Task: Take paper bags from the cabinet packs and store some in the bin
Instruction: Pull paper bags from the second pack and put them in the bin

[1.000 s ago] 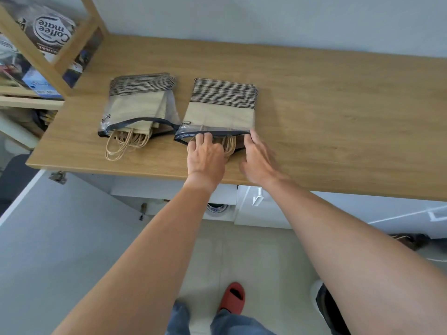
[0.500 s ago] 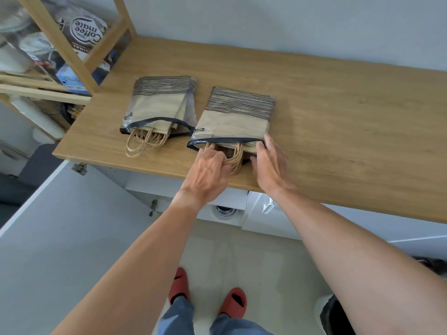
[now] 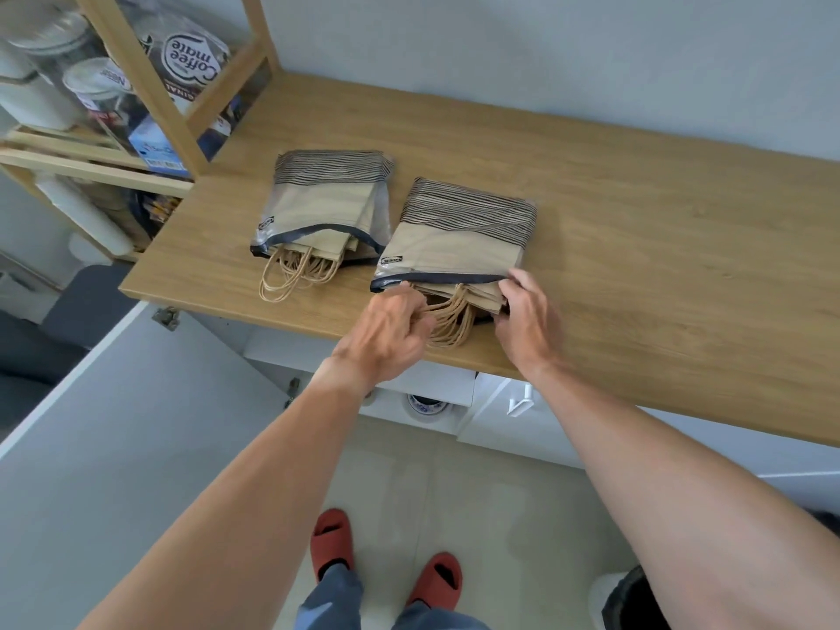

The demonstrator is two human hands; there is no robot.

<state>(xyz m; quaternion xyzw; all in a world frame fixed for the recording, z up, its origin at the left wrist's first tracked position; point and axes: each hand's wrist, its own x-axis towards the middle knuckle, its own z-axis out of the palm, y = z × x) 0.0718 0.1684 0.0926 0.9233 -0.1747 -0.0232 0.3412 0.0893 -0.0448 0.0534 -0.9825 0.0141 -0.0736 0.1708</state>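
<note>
Left hand (image 3: 391, 331) curled around twisted brown paper handles (image 3: 450, 322); right hand (image 3: 527, 318) pinching clear plastic pack of brown striped paper bags (image 3: 459, 238) near wooden countertop (image 3: 659, 266) edge. Risk: whole pack sliding off if pinch slips.

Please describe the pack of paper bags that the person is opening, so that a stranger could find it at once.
On the wooden countertop lie two clear plastic packs of brown paper bags. The wanted pack is the right one, nearer the counter's front edge. Only it has the left hand gripping its bag handles and the right hand holding its opening.
</note>
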